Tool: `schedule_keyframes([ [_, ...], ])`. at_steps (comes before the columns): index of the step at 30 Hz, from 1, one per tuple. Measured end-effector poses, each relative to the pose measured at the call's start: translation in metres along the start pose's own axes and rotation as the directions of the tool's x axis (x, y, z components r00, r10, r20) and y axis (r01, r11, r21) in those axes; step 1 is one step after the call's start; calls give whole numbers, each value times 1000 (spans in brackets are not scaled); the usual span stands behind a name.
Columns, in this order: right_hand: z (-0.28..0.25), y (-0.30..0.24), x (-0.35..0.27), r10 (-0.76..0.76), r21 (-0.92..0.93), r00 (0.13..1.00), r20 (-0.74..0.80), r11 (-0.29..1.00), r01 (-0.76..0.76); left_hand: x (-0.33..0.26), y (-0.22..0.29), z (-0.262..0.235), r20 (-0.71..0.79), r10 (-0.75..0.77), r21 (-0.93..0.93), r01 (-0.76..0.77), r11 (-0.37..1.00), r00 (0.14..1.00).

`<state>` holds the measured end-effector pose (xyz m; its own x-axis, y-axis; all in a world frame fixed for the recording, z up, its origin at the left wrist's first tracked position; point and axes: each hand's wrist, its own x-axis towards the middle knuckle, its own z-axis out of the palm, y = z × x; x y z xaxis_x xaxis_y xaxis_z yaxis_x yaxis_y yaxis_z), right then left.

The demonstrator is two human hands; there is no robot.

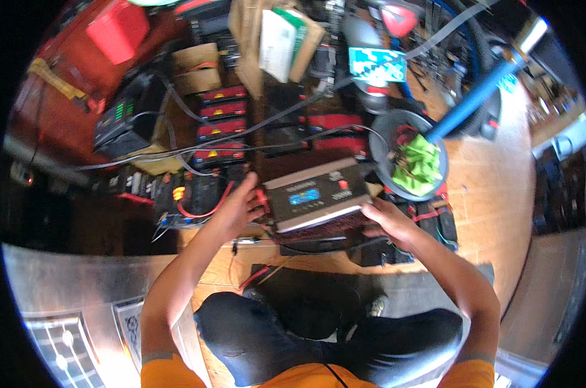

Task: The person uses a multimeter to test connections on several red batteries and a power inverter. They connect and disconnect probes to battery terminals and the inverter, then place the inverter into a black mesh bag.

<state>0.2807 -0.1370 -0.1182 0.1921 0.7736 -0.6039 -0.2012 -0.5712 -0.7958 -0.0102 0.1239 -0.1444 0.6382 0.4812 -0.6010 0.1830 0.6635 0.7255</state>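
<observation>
"What've u got?"
"Flat dark-grey metal box w/ silver edges, ctr of frame. My L hand: fingers spread at its left end. My R hand: pinching its lower-right corner."
"Anything nr?"
"Round grey bucket w/ crumpled bright-green bag, right of ctr."

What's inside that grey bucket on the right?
A crumpled green bag or cloth and a blurred reddish tangle show in the grey bucket; what's beneath is covered.
</observation>
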Motion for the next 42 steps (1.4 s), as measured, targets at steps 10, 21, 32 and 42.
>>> schedule_keyframes([
  [10,7,-8,16,2,262,999,47,965,-15,4,-2,-3,195,126,24,-133,991,973],
  [21,23,-19,9,-22,273,994,-110,961,51,-5,-11,1,243,156,-3,-161,987,957],
  [32,21,-41,-9,-203,437,963,-176,861,261,-18,30,26,48,332,156,-336,929,942],
  [42,26,-40,-23,-191,467,963,-191,845,260,-35,28,39,-27,408,106,-404,909,912],
])
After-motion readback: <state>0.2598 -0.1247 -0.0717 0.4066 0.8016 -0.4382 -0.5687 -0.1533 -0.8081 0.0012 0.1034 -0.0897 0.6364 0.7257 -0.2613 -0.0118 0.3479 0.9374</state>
